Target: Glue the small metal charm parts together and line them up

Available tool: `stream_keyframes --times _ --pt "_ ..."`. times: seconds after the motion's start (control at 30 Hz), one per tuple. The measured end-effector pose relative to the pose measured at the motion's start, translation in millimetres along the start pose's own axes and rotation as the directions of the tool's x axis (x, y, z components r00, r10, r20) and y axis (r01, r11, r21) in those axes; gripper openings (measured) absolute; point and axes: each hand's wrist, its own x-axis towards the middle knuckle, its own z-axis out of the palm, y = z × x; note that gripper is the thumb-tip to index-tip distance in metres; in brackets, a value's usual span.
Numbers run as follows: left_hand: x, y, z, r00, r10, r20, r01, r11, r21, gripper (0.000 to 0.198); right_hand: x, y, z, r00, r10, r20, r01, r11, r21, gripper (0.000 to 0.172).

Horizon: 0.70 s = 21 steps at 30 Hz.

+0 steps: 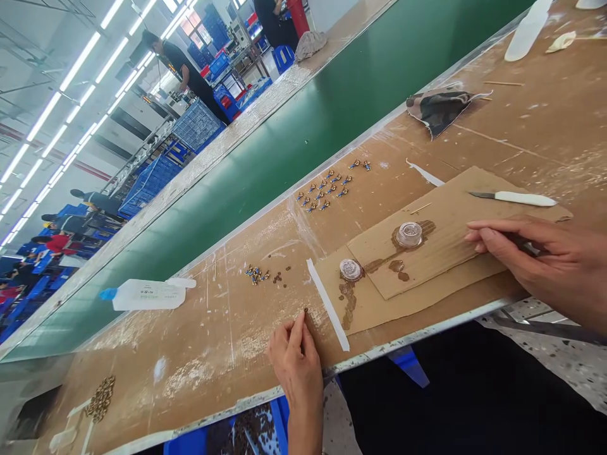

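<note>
My left hand rests low over the brown table, fingers drawn together and the index finger pointing out. A small brown ring sits right at its fingertip. Over the cardboard's right side, my right hand is closed in a pinch; what it grips is mostly hidden by the fingers. On the cardboard are a clear round dish with wet stains around it and another round clear piece. Several loose rings lie beside a small pile of blue-and-gold figures.
A white-handled knife lies on the cardboard. More blue-and-gold figures are spread near the green belt. A white bottle lies at left, a brown pile beyond it. A dark cloth is at upper right; people work behind.
</note>
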Motion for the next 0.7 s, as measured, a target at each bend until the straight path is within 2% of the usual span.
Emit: stream_keyframes --times 0.37,0.57,0.63,0.7 --pt "7 4 0.3 0.997 -0.074 0.025 0.075 0.996 -0.049 0.025 0 1 1 1.0 -0.011 -0.005 0.011 1.0 0.001 0.024" --pt "4 2 -0.3 0.992 -0.123 0.041 0.126 0.989 -0.074 0.025 -2 0 1 0.999 0.037 0.0 -0.037 0.999 0.028 0.024" --pt "5 -4 -1.9 0.982 -0.187 0.02 0.188 0.977 -0.095 0.024 -2 0 1 0.999 0.046 -0.005 -0.046 0.998 0.036 0.024" --pt "10 -13 -4.3 0.954 -0.298 -0.026 0.292 0.947 -0.133 0.023 -2 0 1 0.997 0.079 0.013 -0.08 0.995 0.055 0.026"
